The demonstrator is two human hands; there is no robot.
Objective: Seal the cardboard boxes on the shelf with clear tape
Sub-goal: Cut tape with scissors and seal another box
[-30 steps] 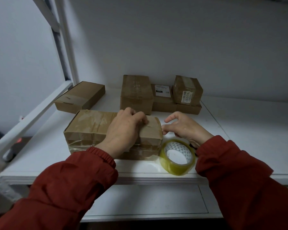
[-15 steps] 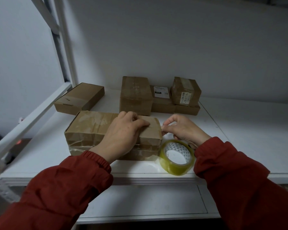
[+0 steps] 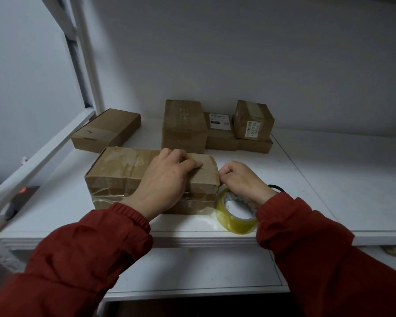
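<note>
Brown cardboard, creased and glossy with clear film, makes up the front box [image 3: 124, 172], which lies lengthwise near the front edge of the white shelf [image 3: 329, 191]. A shiny band of tape runs along the box's near side towards the yellowish tape roll [image 3: 236, 217], which stands tilted just beside its right end. The left hand [image 3: 167, 179] lies over the box's top, bent fingers pressing down near the right end. The right hand [image 3: 242, 179] sits at that end above the roll, fingers curled in tight; whether they pinch tape cannot be told. Half a second ago its forefinger reached out more loosely. The left hand, box and roll have kept their places.
</note>
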